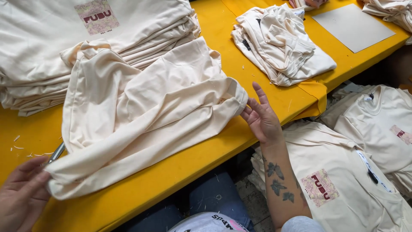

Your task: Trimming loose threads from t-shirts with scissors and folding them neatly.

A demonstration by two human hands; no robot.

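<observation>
So the cream T-shirt is sprawled rumpled across the middle of the yellow table, stretched between both hands. The left hand, down at about 8 o'clock, has its fingers closed in a pinch on the shirt's bottom corner. The right hand, over at 3 o'clock, is open with fingers spread and just touches the hem edge at the fingertips – it isn't really gripping anything yet. Poking out from under the cloth just above the left hand is what looks like small metal snips, and there are loose thread bits on the table at 9 o'clock. My take on doing this bit well: keep the left pinch firm as an anchor, get the right fingers properly around the hem, then pull the edge taut and flat so the wrinkles drop out and stray threads show. A tall stack of folded shirts sits at 11 o'clock, a messier pile at 1 o'clock with a grey card beside it, and more shirts are heaped below the table edge at 4 o'clock.
</observation>
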